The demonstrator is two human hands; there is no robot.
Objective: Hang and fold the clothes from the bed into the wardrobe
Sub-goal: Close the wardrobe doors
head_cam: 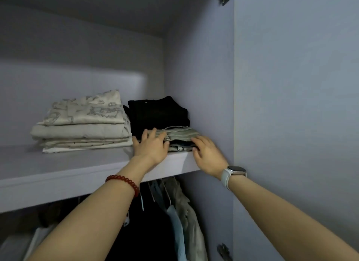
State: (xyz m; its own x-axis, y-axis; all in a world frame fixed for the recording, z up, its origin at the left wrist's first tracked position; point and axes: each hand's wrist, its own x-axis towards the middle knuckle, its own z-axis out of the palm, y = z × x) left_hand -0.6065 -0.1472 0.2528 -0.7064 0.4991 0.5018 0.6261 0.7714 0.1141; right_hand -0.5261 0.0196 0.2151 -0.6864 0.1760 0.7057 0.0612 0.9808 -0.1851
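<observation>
A folded grey-green garment lies on top of a small stack at the right end of the wardrobe shelf, in front of folded black clothes. My left hand touches the stack's left side with spread fingers. My right hand touches its right front corner, fingers slightly bent. Neither hand plainly grips the cloth.
A pile of folded cream clothes sits to the left on the same shelf. The wardrobe side wall and open door stand close on the right. Below the shelf, several garments hang on hangers.
</observation>
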